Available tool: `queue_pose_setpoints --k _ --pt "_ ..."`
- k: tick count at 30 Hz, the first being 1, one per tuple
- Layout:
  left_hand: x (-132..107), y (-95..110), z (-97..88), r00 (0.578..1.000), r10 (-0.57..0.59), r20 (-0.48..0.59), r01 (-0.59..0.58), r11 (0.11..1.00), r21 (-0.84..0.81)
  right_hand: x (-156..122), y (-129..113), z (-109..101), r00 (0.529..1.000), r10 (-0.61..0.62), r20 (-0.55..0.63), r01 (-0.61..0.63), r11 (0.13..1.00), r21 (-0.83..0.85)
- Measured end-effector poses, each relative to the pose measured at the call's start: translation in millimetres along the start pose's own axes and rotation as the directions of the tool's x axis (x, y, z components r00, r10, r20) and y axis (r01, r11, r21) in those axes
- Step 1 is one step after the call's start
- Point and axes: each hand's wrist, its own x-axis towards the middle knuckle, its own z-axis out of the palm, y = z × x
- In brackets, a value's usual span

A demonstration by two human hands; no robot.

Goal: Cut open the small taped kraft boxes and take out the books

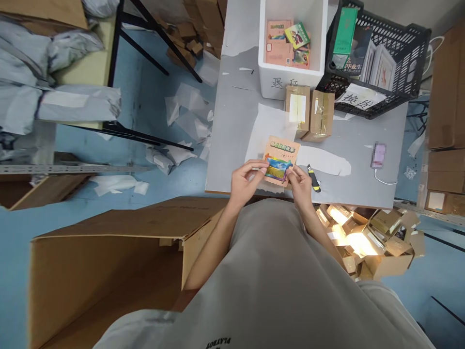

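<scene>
Orange book: held in front of the body, over the near edge of the grey table; whether it touches the surface I cannot tell.
Left hand: thumb and fingers pinched on the book's left edge.
Right hand: thumb and fingers closed on its near right corner.
Stage: the book is out and in hand, not set down; similar orange books lie in the white bin at the far side. What remains does not show.
Cover: up, title at the far end, reading upright for the wearer.
Long axis: near to far, far end leaning slightly right.
Just right: yellow-and-black cutter.
Farther out: two taped cartons against the bin; black crate far right.
</scene>
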Motion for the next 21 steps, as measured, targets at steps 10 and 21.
queue_pose_setpoints --k 10,21 --pt "9.8 -11.5 -18.8 0.988 -0.116 -0.104 0.112 0.993 -0.04 2.9 -10.7 -5.4 0.994 0.04 0.098 -0.037 0.999 -0.032" --pt "15.5 -15.5 -21.4 1.0 -0.01 0.015 0.01 0.998 -0.059 13.6 -15.9 -18.4 0.961 -0.175 0.215 0.21 0.965 -0.155"
